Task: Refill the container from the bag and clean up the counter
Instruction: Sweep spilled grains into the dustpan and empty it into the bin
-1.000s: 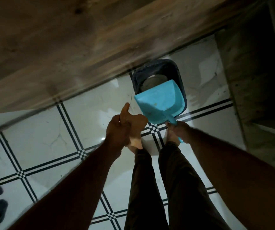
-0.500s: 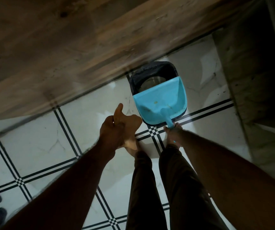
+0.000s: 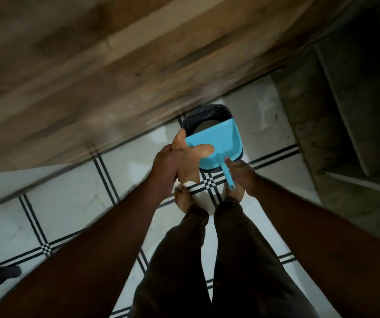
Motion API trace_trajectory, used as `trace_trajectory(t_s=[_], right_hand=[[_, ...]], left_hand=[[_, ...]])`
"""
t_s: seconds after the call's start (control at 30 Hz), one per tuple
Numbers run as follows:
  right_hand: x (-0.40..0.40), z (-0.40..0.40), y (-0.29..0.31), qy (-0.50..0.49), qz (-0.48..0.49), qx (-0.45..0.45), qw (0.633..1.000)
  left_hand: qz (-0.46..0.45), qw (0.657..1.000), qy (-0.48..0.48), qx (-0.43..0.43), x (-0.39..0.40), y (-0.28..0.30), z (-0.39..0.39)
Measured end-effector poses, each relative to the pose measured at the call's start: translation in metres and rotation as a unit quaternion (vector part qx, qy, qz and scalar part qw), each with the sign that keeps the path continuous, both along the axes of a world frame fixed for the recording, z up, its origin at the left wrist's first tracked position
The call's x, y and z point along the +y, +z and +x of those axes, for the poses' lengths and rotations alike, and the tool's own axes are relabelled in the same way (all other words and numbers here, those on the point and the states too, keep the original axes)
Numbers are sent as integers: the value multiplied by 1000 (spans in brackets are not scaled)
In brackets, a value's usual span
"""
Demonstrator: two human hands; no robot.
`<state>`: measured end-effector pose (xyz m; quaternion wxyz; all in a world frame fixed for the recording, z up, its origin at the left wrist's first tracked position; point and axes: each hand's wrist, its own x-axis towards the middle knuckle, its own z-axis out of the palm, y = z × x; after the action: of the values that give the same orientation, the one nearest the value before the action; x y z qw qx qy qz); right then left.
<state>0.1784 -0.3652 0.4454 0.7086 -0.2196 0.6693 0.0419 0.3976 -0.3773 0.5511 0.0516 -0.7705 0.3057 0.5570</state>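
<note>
— Blue dustpan [image 3: 216, 143] just right of frame centre, tipped over the dark bin [image 3: 207, 115], scoop mouth aimed down into the opening.

— Looks light. Thin moulded plastic, stiff enough to keep its shape, probably smooth and a bit slippery at the edges.

— Held by the narrow handle, lower right of the scoop. Right hand [image 3: 241, 177] wrapped around that handle, grip closed on it.

— And the left hand [image 3: 184, 157]?

— Up against the left side of the scoop, fingers spread, thumb laid across the blue face. Looks like steadying or tapping rather than clamping; grip wide, nothing curled round.

— Best hold for tipping: handle, no question. Long lever, so a light pan can still twist; a second hand on the side wall helps there.

— Any crumbs left inside?

— Can't tell. Too dim, too blurred.

— Outward, then. Bin on the white tiled floor [image 3: 69, 198] with dark checked lines, tucked under the wooden worktop edge [image 3: 115, 76] running across the upper frame.

— Bare feet just below the pan, dark trousers down the middle. Grey steps far right. Dark sandal at lower left edge.

— Likely the clean-up stage, emptying sweepings.
</note>
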Motion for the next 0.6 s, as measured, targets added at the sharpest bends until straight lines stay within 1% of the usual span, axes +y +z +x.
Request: trace_trajectory(t_s=[0.07, 0.1, 0.13, 0.17, 0.2, 0.23, 0.27, 0.33, 0.4, 0.43, 0.53, 0.6], right_hand=[[-9, -7, 43, -81, 51, -122, 988], [-11, -17, 67, -126, 62, -185, 973], [-14, -25, 94, -162, 52, -224, 960], [-14, -35, 120, -184, 28, -254, 949], [-13, -46, 143, -205, -6, -263, 943], [-11, -58, 165, -218, -41, -264, 939], [-7, -71, 183, -221, -78, -241, 942], [3, -98, 213, -213, -130, -192, 949], [17, -129, 243, -226, -160, -124, 953], [25, -146, 256, -248, -175, -92, 948], [50, -194, 290, -329, -221, -37, 917], [62, -223, 314, -341, -255, 11, 904]], left_hand=[[-74, 994, -18, 83, -6, 43, -24], [-115, 985, -1, 128, -3, 57, -36], [-120, 972, 72, 188, 2, 74, -48], [-120, 959, 141, 212, 7, 91, -60], [-118, 957, 159, 214, 11, 106, -71], [-122, 961, 154, 194, 15, 106, -81], [-128, 959, 157, 200, 14, 114, -94], [-143, 967, 94, 187, 9, 126, -123], [-164, 969, 27, 185, 2, 142, -153], [-176, 967, -15, 183, -1, 152, -168], [-213, 954, -145, 153, -14, 166, -211], [-232, 938, -208, 151, -20, 202, -246]])
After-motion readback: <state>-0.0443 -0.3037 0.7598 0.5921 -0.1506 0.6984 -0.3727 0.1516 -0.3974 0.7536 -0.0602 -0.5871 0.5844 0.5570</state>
